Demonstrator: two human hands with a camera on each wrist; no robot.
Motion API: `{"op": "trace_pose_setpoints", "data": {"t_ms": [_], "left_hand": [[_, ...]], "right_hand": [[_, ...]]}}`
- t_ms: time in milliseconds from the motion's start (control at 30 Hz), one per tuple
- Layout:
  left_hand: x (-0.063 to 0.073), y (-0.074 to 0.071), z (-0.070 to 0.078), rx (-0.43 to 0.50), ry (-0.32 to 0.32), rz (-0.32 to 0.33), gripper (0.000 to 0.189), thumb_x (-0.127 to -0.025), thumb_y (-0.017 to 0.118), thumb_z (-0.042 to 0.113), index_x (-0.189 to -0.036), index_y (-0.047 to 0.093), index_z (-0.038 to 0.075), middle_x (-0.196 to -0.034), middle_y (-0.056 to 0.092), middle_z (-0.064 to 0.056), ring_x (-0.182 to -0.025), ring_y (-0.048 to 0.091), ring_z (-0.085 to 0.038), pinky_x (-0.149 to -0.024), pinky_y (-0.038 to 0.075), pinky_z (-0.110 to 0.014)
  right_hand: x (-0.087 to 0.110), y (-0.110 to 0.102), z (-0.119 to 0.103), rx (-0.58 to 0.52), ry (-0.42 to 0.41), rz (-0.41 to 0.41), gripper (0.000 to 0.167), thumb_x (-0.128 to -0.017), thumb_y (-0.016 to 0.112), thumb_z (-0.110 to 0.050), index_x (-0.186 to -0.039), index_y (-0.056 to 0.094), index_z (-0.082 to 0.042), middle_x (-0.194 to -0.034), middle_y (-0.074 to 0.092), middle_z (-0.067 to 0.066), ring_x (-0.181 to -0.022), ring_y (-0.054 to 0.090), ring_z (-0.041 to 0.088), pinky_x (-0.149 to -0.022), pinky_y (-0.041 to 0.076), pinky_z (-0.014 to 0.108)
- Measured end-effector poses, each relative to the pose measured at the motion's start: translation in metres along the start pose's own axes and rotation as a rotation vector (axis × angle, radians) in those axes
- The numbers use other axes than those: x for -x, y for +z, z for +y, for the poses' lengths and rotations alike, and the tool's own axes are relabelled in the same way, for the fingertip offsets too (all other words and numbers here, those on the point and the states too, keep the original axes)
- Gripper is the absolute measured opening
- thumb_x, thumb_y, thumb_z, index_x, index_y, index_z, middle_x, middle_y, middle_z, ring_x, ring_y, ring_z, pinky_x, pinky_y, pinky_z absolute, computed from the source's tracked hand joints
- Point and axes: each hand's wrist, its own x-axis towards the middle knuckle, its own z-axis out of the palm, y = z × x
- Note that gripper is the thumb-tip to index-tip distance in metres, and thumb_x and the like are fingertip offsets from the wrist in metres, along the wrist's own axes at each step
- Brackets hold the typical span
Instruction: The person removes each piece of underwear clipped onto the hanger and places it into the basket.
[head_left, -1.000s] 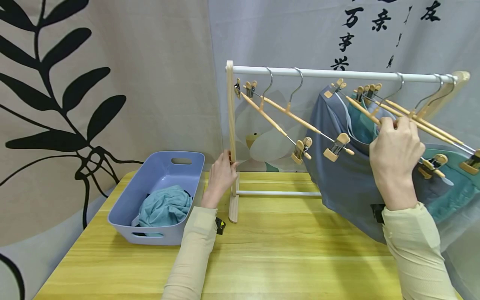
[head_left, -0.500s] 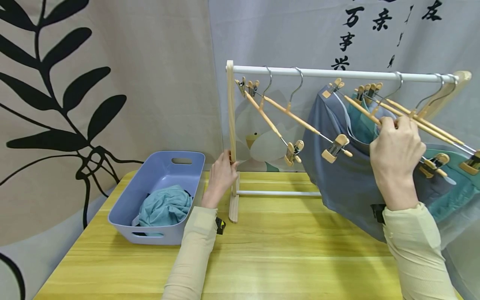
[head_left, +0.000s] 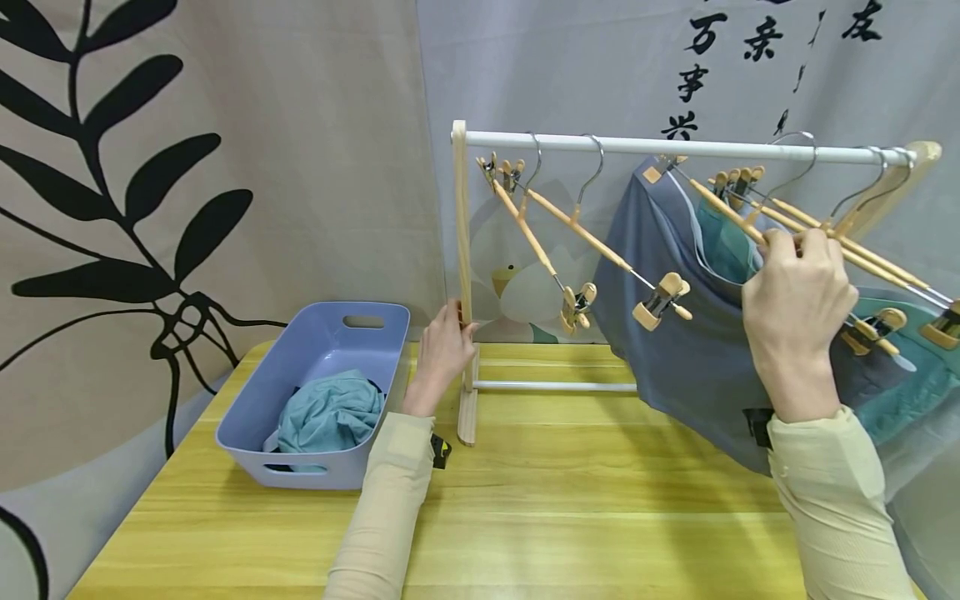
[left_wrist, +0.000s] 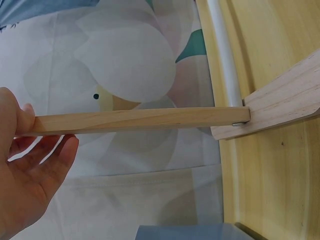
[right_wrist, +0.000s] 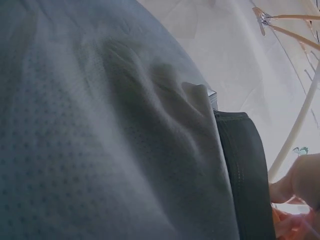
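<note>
In the head view my left hand point(head_left: 442, 357) grips the left wooden post point(head_left: 462, 233) of a small clothes rack. The left wrist view shows thumb and fingers on either side of that post point(left_wrist: 125, 120). At the rack's right side, my right hand point(head_left: 797, 312) holds a wooden clip hanger point(head_left: 723, 204) by its bar. A blue-grey garment point(head_left: 675, 350) hangs from its clips, and the hanger's hook point(head_left: 806, 137) stands slightly above the white rail point(head_left: 660, 147). In the right wrist view the garment point(right_wrist: 125, 140) fills most of the picture, with fingers point(right_wrist: 305, 180) at the right edge.
Two bare clip hangers point(head_left: 592, 233) hang on the rail's left part. More hangers with a teal garment point(head_left: 911, 350) hang at far right. A blue basket point(head_left: 247, 400) with a crumpled teal cloth point(head_left: 330, 412) stands left on the wooden table point(head_left: 562, 517).
The held hanger's hook has risen off the rail, and the garment has shifted slightly left. The bare hangers have swung a little. My left hand stays on the post.
</note>
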Motion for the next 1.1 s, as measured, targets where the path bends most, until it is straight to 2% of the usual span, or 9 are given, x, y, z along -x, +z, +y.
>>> {"op": "trace_pose_setpoints", "data": {"t_ms": [267,700,1100], "left_hand": [[0.0007,-0.0001,0.0011,-0.007,0.007,0.016,0.024,-0.093,0.060,0.016,-0.110,0.051,0.001,-0.091,0.060,-0.014,-0.075,0.065,-0.036,-0.062,0.053,-0.043],[-0.0006,-0.0006,0.0015,-0.012,-0.024,-0.013,0.024,-0.094,0.058,0.017,-0.110,0.050,0.002,-0.091,0.060,-0.013,-0.076,0.065,-0.035,-0.062,0.053,-0.042],[-0.0013,0.0008,0.0004,-0.013,-0.022,-0.011,0.024,-0.094,0.058,0.018,-0.111,0.050,0.002,-0.092,0.061,-0.014,-0.077,0.065,-0.035,-0.064,0.054,-0.042]], "right_hand": [[0.0010,-0.0012,-0.0011,-0.009,-0.009,0.015,0.026,-0.095,0.048,-0.010,-0.104,0.066,0.007,-0.094,0.059,0.029,-0.084,0.053,0.049,-0.057,0.037,0.065],[0.0031,-0.0037,-0.0049,-0.026,-0.017,0.045,0.026,-0.095,0.048,-0.009,-0.103,0.066,0.007,-0.091,0.058,0.029,-0.083,0.053,0.050,-0.056,0.036,0.065],[0.0062,-0.0036,-0.0056,-0.040,-0.025,0.055,0.026,-0.096,0.049,-0.010,-0.104,0.067,0.007,-0.089,0.059,0.029,-0.084,0.054,0.048,-0.054,0.037,0.064]]}}
